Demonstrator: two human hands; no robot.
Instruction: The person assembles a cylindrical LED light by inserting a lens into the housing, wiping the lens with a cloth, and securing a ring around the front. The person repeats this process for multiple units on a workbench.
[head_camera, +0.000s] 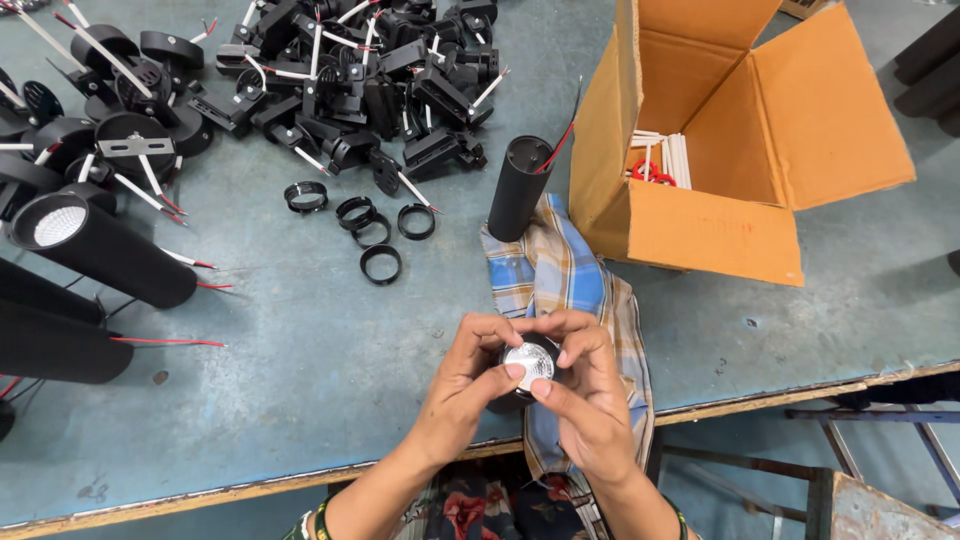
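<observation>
Head view: both hands meet just above the near table (300, 330) edge. The left hand (468, 372) is closed around a black lamp (530, 362) with a white dimpled lens, and the right hand (590, 385) pinches its rim with thumb and fingertips. It looks light and rigid; the lens probably scratches or pops loose, so the black barrel is the safer hold. A checked cloth (560, 275) lies beneath. An open carton (715, 235) stands right, a lamp tube (518, 190) ahead and black rings (380, 262) to the left, with bare tabletop between

Black lamp (530, 365) gripped by left hand (470, 375) and right hand (590, 400) over checked cloth (560, 280); open carton (720, 140) beside; rings (370, 225) scattered on table (300, 330).
</observation>
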